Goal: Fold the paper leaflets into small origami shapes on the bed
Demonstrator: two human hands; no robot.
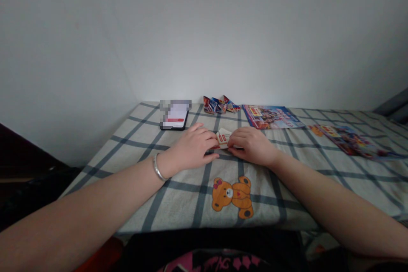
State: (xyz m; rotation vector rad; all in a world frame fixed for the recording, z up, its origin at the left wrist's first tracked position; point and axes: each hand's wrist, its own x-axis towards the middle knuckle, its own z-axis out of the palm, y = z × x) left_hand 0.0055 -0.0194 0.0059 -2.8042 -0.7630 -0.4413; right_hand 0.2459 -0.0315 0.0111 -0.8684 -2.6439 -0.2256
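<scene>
Between my two hands is a small piece of folded paper (223, 135), white with red print and a pointed top edge. My left hand (197, 146), with a silver bangle on its wrist, has its fingers closed on the paper's left side. On the opposite side my right hand (251, 144) pinches the paper between thumb and fingers. Both hands rest low over the checked cloth, and the fingers cover part of the paper's edges.
A phone (174, 115) with a lit screen lies behind my left hand. Folded colourful paper pieces (219, 105) stand near the wall. Two printed flyers, one farther back (272, 117) and one at right (358, 141), lie on the checked cloth (178, 212).
</scene>
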